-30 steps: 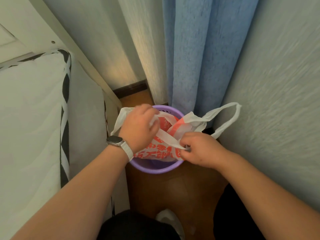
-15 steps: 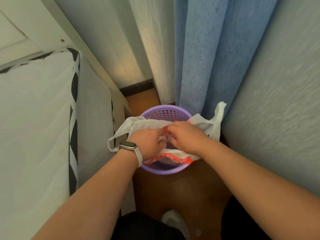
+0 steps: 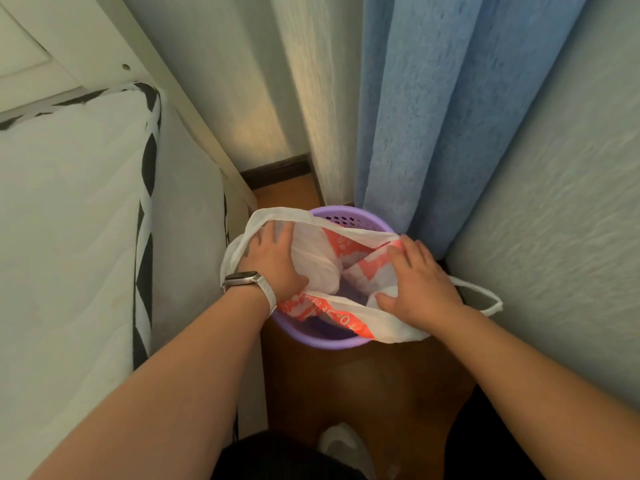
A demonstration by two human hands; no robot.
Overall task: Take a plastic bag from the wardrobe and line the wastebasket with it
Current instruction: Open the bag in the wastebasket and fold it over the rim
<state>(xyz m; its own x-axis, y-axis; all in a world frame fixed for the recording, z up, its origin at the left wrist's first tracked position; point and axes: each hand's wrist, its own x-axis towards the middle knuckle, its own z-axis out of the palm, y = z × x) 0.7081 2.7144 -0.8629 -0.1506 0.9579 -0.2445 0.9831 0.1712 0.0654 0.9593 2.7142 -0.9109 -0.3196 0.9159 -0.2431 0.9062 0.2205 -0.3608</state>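
A white plastic bag (image 3: pixel 320 261) with orange print lies spread open over the purple perforated wastebasket (image 3: pixel 311 336) on the wooden floor. My left hand (image 3: pixel 273 261), with a watch at the wrist, lies flat on the bag's left side over the basket's left rim, fingers spread. My right hand (image 3: pixel 417 285) presses the bag's right side down over the right rim, thumb pointing inward. One bag handle loops out to the right at the wall. The middle of the bag sags into the basket.
A white mattress (image 3: pixel 76 237) with black-and-white edging stands close on the left. A blue curtain (image 3: pixel 433 116) hangs just behind the basket, and a pale textured wall (image 3: pixel 561 220) closes the right side. A white shoe (image 3: pixel 341 445) shows on the floor below.
Both hands have moved apart from the bag's middle to the basket's left and right rims, pulling the bag's mouth open across the basket.
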